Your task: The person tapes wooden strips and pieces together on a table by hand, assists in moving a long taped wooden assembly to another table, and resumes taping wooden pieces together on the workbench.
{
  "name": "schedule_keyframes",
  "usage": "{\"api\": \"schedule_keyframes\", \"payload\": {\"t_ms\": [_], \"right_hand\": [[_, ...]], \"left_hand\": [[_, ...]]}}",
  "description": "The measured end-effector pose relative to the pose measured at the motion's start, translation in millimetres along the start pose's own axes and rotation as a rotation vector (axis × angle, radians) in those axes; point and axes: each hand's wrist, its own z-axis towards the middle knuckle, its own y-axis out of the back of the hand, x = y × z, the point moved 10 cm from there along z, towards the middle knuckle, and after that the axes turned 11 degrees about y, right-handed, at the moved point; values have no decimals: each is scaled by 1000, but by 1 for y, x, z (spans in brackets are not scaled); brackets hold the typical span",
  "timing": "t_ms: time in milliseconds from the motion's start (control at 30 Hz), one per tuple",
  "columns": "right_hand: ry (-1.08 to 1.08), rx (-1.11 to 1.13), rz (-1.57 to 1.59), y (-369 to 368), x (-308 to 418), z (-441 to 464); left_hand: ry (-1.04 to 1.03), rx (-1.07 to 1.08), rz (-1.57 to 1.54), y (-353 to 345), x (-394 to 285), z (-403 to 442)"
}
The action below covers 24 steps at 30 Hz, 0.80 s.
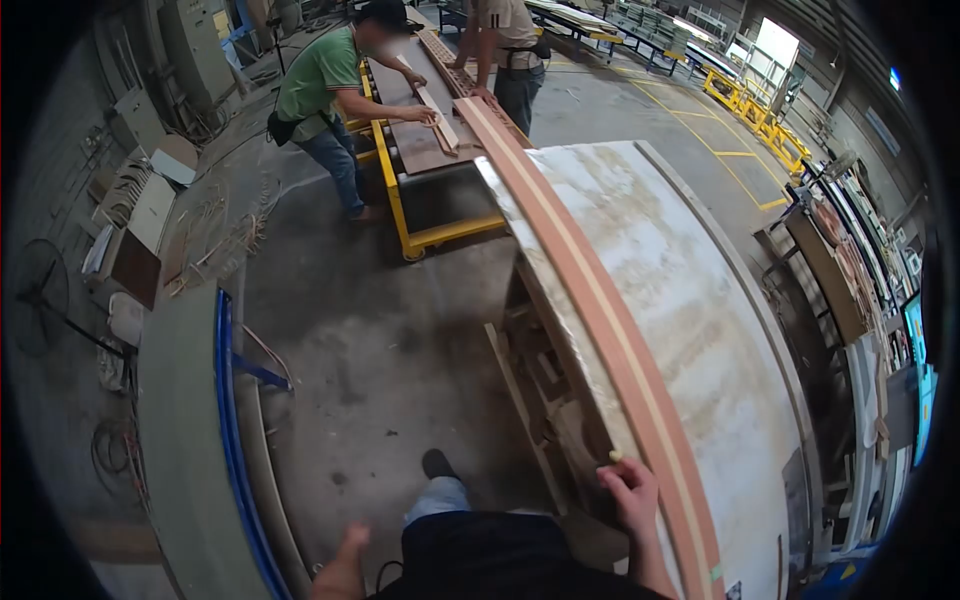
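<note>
My right hand (632,492) is closed in a pinch at the edge of the bench, its fingertips round a small pale yellow piece (615,456) whose kind I cannot make out. Beside that hand runs a long wooden board (600,290), reddish brown with a light stripe down its middle. It lies along the left edge of a worn white-topped bench (690,270). A bit of green (715,573) shows near the board's close end. My left hand (352,545) hangs low at my left side, away from the bench; its fingers are blurred.
A person in a green shirt (320,80) handles a wooden strip (437,120) on a yellow-framed cart (400,215). Another person (515,60) stands across from them. A blue-edged panel table (185,430) is on my left. Wood scraps (215,235) lie on the floor.
</note>
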Motion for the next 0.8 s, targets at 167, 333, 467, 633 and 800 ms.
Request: {"api": "schedule_keyframes", "payload": {"t_ms": [167, 333, 467, 633, 800], "right_hand": [[-138, 162, 65, -158, 11, 114], [-161, 435, -29, -282, -11, 214], [-154, 469, -98, -341, -30, 314], [-271, 382, -52, -390, -97, 467], [-270, 418, -113, -466, -128, 613]], "left_hand": [[323, -14, -998, 44, 97, 24], [336, -27, -1278, 103, 60, 112], [248, 87, -1147, 187, -35, 173], [234, 113, -858, 321, -96, 254], [198, 96, -962, 467, -130, 335]]}}
